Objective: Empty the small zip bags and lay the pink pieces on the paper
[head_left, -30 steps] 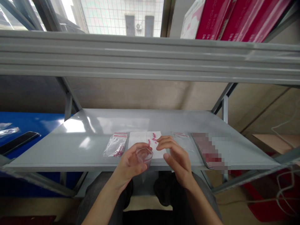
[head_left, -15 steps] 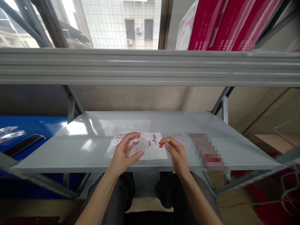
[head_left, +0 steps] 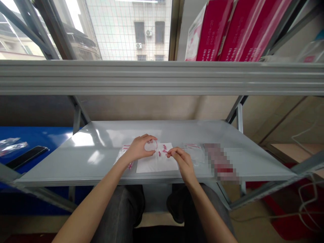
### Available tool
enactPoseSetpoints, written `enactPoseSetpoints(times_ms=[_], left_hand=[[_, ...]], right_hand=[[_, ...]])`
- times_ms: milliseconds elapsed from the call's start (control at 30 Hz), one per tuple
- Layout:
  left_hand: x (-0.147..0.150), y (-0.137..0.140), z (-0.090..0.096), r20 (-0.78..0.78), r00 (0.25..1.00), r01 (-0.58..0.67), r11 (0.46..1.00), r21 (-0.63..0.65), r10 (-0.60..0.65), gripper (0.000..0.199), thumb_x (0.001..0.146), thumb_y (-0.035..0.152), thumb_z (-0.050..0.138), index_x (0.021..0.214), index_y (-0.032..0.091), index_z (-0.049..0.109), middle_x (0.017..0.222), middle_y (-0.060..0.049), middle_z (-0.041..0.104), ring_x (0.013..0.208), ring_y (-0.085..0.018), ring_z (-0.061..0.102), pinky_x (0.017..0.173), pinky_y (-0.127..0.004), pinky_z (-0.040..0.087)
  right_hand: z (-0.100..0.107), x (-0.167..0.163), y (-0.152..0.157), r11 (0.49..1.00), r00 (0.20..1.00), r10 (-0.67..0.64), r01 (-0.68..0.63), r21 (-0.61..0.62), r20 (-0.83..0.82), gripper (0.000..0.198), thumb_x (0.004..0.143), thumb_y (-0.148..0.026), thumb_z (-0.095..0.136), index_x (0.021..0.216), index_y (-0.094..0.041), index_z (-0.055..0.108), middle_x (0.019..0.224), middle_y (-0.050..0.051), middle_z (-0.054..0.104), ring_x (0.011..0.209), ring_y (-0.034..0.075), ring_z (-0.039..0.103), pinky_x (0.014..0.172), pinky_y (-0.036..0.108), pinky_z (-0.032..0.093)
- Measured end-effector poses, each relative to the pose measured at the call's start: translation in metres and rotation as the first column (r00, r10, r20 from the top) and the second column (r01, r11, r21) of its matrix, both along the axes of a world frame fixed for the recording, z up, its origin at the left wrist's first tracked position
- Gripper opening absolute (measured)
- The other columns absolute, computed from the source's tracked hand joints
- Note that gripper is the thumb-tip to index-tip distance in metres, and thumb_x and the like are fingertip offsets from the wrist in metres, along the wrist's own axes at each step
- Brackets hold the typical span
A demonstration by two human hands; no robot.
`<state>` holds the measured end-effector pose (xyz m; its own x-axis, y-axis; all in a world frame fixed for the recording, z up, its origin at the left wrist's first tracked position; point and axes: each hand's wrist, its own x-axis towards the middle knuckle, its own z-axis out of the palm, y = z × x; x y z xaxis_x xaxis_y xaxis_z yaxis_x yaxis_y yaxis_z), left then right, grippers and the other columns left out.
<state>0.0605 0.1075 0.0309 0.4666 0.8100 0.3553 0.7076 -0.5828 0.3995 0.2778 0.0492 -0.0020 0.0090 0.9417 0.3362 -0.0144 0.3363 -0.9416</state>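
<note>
Between its curved fingers and thumb, my left hand (head_left: 139, 146) holds a thin, clear round thing (head_left: 156, 145) with a reddish edge; whether it is a loop or a small dish I cannot tell. Several small pink-red beads (head_left: 164, 148) lie on a white sheet of paper (head_left: 149, 167). My right hand (head_left: 182, 160) has its thumb and fingertips pinched together over the right side of the paper, at a pink-red bead (head_left: 169, 153). Partly behind my left forearm is a clear zip bag (head_left: 123, 153) with pink-red bits near it.
Another clear zip bag (head_left: 193, 153) lies right of the paper, beside a blurred-out pinkish item (head_left: 222, 163). A metal beam (head_left: 162, 77) crosses above the grey shelf (head_left: 101, 135), with red boxes (head_left: 235, 33) over it. A phone (head_left: 27, 157) rests on the blue surface at left.
My left hand has moved up and slightly right with the clear round thing. My right hand has shifted left to the beads, its fingertips closing into a pinch. The view has tilted slightly.
</note>
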Motion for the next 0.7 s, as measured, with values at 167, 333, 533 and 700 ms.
enactPoseSetpoints(times_ms=[167,333,533,700], left_hand=[[0.003,0.014,-0.002,-0.247,0.968,0.022,0.999,-0.028,-0.029,0.047,0.069,0.032,0.072,0.115,0.028,0.063,0.107,-0.004,0.068,0.104,-0.028,0.063,0.095,-0.045,0.041],[0.015,0.018,0.005,-0.429,0.902,0.029,0.999,-0.04,-0.043,0.051,0.066,0.035,0.073,0.116,0.028,0.065,0.107,-0.007,0.068,0.106,-0.033,0.06,0.098,-0.053,0.035],[0.025,0.023,0.011,-0.547,0.836,0.023,0.998,-0.051,-0.047,0.051,0.065,0.033,0.073,0.115,0.028,0.065,0.109,-0.009,0.067,0.11,-0.035,0.057,0.101,-0.06,0.031],[0.029,0.021,0.016,-0.574,0.817,0.015,0.998,-0.067,-0.051,0.05,0.066,0.034,0.073,0.115,0.027,0.065,0.11,-0.01,0.068,0.111,-0.037,0.056,0.102,-0.064,0.028]], right_hand=[[-0.011,-0.01,0.026,0.987,0.988,-0.154,0.153,-0.052,-0.01,0.028,0.082,-0.041,0.053,0.089,-0.019,0.068,0.088,0.008,0.074,0.085,0.024,0.066,0.08,0.035,0.049],[-0.025,-0.026,0.051,0.966,0.967,-0.255,0.256,-0.048,0.02,0.032,0.082,-0.04,0.048,0.095,-0.018,0.067,0.097,0.01,0.073,0.092,0.025,0.065,0.086,0.037,0.048],[-0.037,-0.033,0.05,0.963,0.961,-0.263,0.267,-0.035,0.09,0.032,0.085,-0.039,0.049,0.101,-0.018,0.069,0.102,0.009,0.073,0.095,0.025,0.065,0.089,0.036,0.047],[-0.04,-0.032,0.049,0.965,0.958,-0.256,0.26,-0.016,0.128,0.033,0.088,-0.037,0.047,0.104,-0.018,0.068,0.107,0.01,0.072,0.099,0.024,0.065,0.092,0.037,0.046]])
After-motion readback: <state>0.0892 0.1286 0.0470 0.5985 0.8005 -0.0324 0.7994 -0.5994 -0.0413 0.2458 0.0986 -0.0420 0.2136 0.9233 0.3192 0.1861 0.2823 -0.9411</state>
